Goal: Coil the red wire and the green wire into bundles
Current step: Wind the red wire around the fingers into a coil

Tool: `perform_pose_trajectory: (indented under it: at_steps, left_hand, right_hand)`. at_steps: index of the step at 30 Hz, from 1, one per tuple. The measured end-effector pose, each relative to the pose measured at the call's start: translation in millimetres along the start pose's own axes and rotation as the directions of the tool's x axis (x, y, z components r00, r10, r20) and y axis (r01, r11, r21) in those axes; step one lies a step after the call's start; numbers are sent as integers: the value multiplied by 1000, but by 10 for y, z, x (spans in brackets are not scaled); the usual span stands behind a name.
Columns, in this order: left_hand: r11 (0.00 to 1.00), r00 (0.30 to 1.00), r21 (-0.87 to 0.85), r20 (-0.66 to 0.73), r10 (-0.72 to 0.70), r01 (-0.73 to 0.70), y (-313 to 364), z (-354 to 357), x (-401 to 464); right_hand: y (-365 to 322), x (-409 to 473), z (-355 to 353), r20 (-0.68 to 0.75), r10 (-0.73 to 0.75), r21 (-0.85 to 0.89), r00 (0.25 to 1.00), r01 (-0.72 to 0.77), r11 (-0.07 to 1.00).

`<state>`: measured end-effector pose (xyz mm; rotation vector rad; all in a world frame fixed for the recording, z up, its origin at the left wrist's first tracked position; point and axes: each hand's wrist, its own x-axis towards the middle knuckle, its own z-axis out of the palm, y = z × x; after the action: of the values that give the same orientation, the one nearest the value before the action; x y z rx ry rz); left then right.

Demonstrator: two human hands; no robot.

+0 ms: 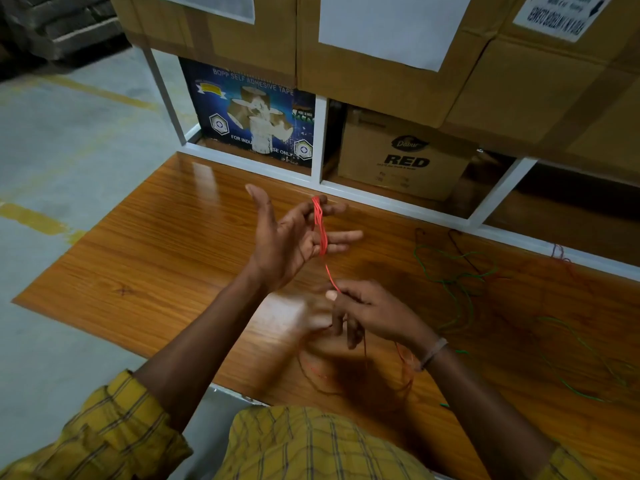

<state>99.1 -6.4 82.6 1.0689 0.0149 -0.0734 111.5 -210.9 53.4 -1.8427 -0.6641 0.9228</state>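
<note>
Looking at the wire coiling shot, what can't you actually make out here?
- Head view: loose end of the red wire blurs into shadow under the right hand.
- How many loops wrap the left hand fingers: strands overlap.
- Green wire ends: too thin against the table.

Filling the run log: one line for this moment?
left hand: open, red wire looped round fingers | right hand: pinches red wire | green wire: loose on table
</note>
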Motion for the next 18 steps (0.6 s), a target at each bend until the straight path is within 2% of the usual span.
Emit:
perform_pose_trajectory:
  at_steps: [3,5,9,11,16,18]
  left_hand:
    - [987,994,159,-99,48,-31,20,-61,79]
    - [960,992,278,-117,51,-17,24,-124,117]
    - [872,1000,489,-11,-3,8,-56,-216,97]
    - [841,998,540,47,-35,4,-73,-213,74]
    - [794,982,606,127,-140,35,-12,-133,3]
    - [785,967,618,171,-188,43,3,-122,-21]
  right_hand:
    - [-87,-109,-41,114,9,-18,993,-7,1000]
    - [-167,-176,-84,145,2,-31,989,2,1000]
    - [-339,-286,-264,114,-5,-12,993,7,1000]
    - [-447,-337,-397,111,8,-8,994,-7,1000]
    - [-691,-359,-793,203,42,-207,978,1,978]
    - [-758,-329,-948,186,61,-271,981,-8,962]
